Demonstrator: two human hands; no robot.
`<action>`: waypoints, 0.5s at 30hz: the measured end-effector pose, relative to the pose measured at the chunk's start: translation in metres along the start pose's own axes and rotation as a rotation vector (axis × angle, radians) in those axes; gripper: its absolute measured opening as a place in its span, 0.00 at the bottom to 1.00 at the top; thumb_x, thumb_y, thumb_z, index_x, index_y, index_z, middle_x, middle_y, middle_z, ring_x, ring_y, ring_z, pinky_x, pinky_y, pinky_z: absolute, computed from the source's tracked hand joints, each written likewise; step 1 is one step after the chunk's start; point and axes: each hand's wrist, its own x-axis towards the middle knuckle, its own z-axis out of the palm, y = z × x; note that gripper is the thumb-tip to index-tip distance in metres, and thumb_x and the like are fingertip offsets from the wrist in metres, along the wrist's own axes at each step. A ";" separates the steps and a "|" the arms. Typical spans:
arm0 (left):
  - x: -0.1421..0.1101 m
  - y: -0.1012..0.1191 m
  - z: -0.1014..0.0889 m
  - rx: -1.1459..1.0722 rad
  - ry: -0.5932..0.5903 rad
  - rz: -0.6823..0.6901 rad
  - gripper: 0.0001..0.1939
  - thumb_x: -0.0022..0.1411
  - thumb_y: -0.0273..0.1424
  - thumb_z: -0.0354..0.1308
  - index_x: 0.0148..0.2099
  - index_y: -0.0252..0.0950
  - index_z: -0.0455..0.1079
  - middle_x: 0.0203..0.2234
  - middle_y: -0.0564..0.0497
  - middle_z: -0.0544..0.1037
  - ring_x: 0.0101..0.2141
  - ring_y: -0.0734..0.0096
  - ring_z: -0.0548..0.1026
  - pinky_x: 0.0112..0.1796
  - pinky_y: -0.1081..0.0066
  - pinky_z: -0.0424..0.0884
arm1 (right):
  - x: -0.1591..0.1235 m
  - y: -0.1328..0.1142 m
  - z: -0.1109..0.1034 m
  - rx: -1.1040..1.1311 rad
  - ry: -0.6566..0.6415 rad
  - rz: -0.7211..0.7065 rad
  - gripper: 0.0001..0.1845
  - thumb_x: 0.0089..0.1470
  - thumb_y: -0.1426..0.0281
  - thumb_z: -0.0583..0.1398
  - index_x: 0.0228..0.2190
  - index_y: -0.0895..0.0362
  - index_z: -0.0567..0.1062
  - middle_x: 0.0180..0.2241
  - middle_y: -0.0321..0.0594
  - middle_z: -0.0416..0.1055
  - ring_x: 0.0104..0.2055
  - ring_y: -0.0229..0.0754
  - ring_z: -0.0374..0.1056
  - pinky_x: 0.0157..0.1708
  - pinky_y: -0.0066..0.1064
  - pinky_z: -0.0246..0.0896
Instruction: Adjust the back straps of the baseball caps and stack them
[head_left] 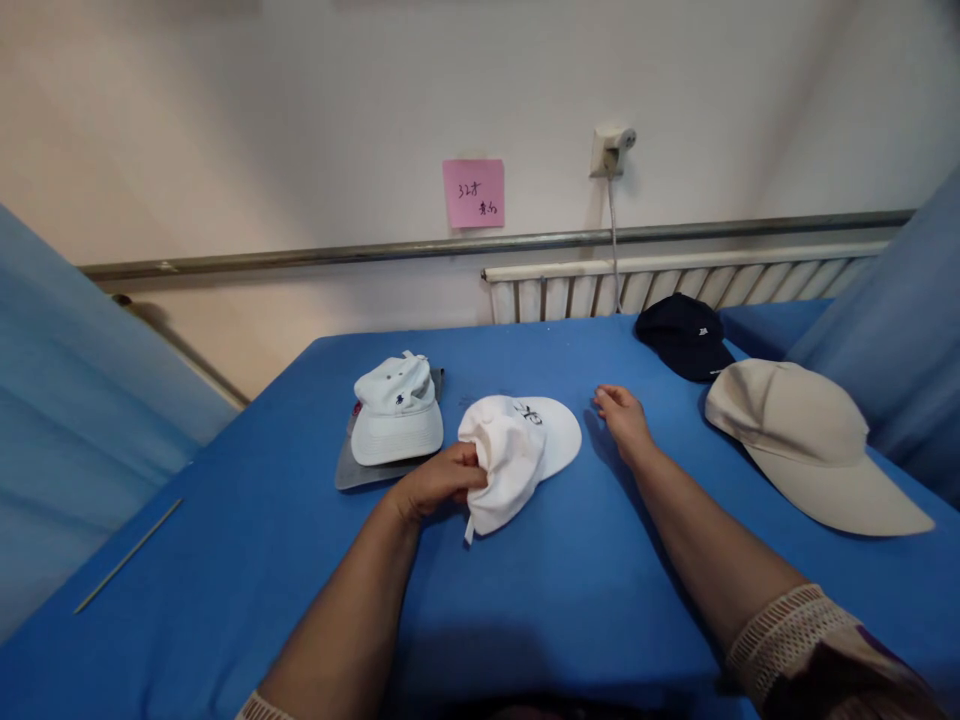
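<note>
The left hand was closed on the back of the white cap, its thumb and fingers gripping the rim and some fingertips hidden by the cloth. The right hand was partly open, fingers loosely curled, with nothing visible in its hold, just beside the brim. The white cap lay tilted near the middle of the counter, brim towards the right edge and strap end towards the near edge.

Good handling, as I judged it, called for a light grip on the rim rather than a squeeze of the soft crown, which was already creased. The free hand was best placed to steady the brim by its edge, so that the cap turned level without folding. Keeping it low would have spared the neighbouring pile a knock.

Counted outward, there were two hands and four plain caps: one white, one pale blue cap on the left, one beige cap by the right edge, and one navy cap near the far right corner. Beneath the pale one was one grey piece, perhaps a fifth. One thin stick lay along the left edge.
</note>
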 end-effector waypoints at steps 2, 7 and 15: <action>-0.006 0.001 -0.004 0.063 -0.104 -0.047 0.06 0.39 0.25 0.58 0.25 0.31 0.70 0.17 0.54 0.67 0.18 0.80 0.58 0.20 0.77 0.50 | -0.003 -0.002 0.000 -0.092 -0.060 -0.041 0.16 0.53 0.61 0.58 0.39 0.57 0.75 0.42 0.46 0.76 0.44 0.44 0.71 0.46 0.36 0.63; 0.003 -0.003 -0.009 0.120 0.122 0.065 0.12 0.40 0.26 0.62 0.32 0.30 0.75 0.24 0.49 0.76 0.25 0.70 0.70 0.26 0.74 0.61 | -0.020 -0.014 0.003 -0.413 -0.246 -0.080 0.15 0.53 0.58 0.60 0.36 0.56 0.77 0.40 0.47 0.77 0.48 0.51 0.70 0.51 0.42 0.59; 0.023 -0.010 -0.011 -0.188 0.778 0.353 0.26 0.44 0.33 0.67 0.48 0.31 0.73 0.19 0.58 0.70 0.19 0.79 0.64 0.24 0.77 0.58 | -0.028 -0.024 -0.009 -0.077 -0.405 0.284 0.10 0.50 0.68 0.63 0.32 0.62 0.78 0.30 0.49 0.78 0.32 0.47 0.74 0.35 0.35 0.69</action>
